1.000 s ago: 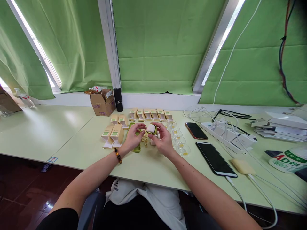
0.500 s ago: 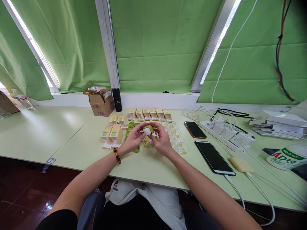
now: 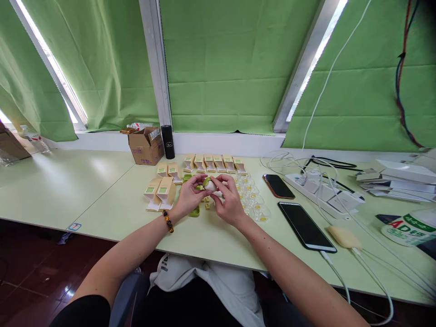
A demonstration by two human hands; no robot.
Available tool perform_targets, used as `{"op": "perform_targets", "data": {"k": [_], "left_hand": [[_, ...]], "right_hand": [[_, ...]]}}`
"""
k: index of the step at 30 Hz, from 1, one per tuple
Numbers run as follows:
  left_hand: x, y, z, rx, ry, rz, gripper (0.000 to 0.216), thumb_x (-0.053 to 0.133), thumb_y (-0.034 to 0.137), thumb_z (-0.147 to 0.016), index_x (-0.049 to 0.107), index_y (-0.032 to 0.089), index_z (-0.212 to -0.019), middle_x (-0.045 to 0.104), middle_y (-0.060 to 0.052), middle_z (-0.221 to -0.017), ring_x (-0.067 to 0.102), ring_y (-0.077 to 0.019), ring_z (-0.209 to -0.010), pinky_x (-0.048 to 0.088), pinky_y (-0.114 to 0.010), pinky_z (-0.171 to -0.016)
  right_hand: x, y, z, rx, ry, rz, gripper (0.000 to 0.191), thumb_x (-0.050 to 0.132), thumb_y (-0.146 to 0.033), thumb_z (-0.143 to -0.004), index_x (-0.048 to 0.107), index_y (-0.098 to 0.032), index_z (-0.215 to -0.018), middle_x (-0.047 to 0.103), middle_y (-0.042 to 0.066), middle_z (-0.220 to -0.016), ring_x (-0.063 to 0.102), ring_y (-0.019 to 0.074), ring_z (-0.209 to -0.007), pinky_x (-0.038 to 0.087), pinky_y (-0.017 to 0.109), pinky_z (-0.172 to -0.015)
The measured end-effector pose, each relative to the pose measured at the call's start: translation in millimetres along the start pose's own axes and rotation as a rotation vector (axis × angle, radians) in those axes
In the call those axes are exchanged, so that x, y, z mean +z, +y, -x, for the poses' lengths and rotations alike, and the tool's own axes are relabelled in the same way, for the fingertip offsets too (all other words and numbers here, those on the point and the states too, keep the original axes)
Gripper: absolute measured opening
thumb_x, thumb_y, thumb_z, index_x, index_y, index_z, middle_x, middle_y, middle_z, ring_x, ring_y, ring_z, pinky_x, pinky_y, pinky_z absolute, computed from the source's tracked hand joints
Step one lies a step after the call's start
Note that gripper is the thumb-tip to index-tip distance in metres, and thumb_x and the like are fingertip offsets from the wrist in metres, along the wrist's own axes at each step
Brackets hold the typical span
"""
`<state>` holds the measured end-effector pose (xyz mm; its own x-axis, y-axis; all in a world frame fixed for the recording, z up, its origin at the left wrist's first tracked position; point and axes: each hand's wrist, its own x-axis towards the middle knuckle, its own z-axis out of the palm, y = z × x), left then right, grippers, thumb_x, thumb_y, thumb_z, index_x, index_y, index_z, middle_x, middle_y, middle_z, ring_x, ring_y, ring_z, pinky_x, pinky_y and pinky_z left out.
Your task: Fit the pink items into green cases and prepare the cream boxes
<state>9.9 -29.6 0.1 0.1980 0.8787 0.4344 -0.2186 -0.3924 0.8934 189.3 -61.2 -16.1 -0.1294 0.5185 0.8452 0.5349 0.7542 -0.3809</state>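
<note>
Your L hand (image 3: 190,194) & R hand (image 3: 229,204) both pinch the green-and-white piece (image 3: 210,185), fingers drawn in narrow around it, above the tbl (image 3: 213,238), in from its front edge. Yellow bits (image 3: 207,206) sit just below. Tan boxes (image 3: 166,191) stand near on your L, see-through cups (image 3: 260,211) just beside your R hand, white-edged phone (image 3: 307,226) farther R. Tbl surface runs L past the boxes & btwn your forearms.
</note>
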Motion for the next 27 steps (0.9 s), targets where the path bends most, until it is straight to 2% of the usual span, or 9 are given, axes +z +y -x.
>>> {"op": "perform_targets", "data": {"k": [4, 8, 11, 19, 23, 27], "left_hand": [[1, 2, 1, -0.002, 0.031, -0.062, 0.056, 0.100, 0.027, -0.065, 0.076, 0.019, -0.115, 0.070, -0.008, -0.110, 0.063, -0.0198, -0.102, 0.059, -0.028, -0.083], [2, 4, 1, -0.008, 0.073, -0.095, 0.056, 0.102, 0.026, -0.059, 0.077, 0.019, -0.109, 0.068, -0.006, -0.103, 0.062, -0.0188, -0.097, 0.058, -0.027, -0.078], [2, 3, 1, 0.001, 0.072, -0.094, 0.058, 0.103, 0.026, -0.059, 0.077, 0.018, -0.110, 0.070, -0.007, -0.105, 0.063, -0.0196, -0.098, 0.058, -0.027, -0.080], [2, 2, 4, 0.027, 0.012, -0.026, 0.045, 0.092, 0.042, -0.083, 0.077, 0.017, -0.117, 0.074, -0.012, -0.113, 0.070, -0.0233, -0.105, 0.062, -0.034, -0.089], [4, 7, 8, 0.075, 0.032, -0.073, 0.041, 0.089, 0.040, -0.086, 0.078, 0.020, -0.119, 0.070, -0.013, -0.123, 0.069, -0.0242, -0.108, 0.066, -0.035, -0.084], [3, 8, 11, 0.115, -0.012, -0.144, 0.040, 0.086, 0.037, -0.089, 0.077, 0.023, -0.125, 0.067, -0.014, -0.132, 0.068, -0.0250, -0.111, 0.067, -0.033, -0.081]], "right_hand": [[4, 2, 2, -0.022, 0.009, 0.041, 0.053, 0.059, -0.025, -0.103, 0.057, -0.029, -0.156, 0.062, 0.017, -0.135, 0.064, 0.0333, -0.128, 0.063, 0.057, -0.104], [5, 4, 2, -0.016, 0.028, 0.039, 0.040, 0.061, -0.031, -0.105, 0.062, -0.028, -0.144, 0.071, 0.015, -0.132, 0.068, 0.0332, -0.125, 0.064, 0.058, -0.101], [3, 3, 1, -0.031, 0.044, 0.044, 0.032, 0.062, -0.031, -0.105, 0.066, -0.027, -0.136, 0.074, 0.015, -0.130, 0.069, 0.0332, -0.123, 0.064, 0.058, -0.100], [-4, -1, -5, -0.038, 0.073, 0.070, 0.030, 0.062, -0.033, -0.106, 0.069, -0.027, -0.135, 0.072, 0.016, -0.128, 0.070, 0.0333, -0.122, 0.063, 0.059, -0.104], [-6, 1, -4, -0.039, 0.061, 0.083, 0.033, 0.058, -0.030, -0.107, 0.069, -0.027, -0.137, 0.069, 0.017, -0.127, 0.070, 0.0330, -0.121, 0.065, 0.057, -0.101], [-5, 1, -3, -0.067, 0.031, 0.107, 0.035, 0.054, -0.026, -0.107, 0.069, -0.028, -0.139, 0.068, 0.016, -0.130, 0.071, 0.0322, -0.119, 0.066, 0.056, -0.100]]}}
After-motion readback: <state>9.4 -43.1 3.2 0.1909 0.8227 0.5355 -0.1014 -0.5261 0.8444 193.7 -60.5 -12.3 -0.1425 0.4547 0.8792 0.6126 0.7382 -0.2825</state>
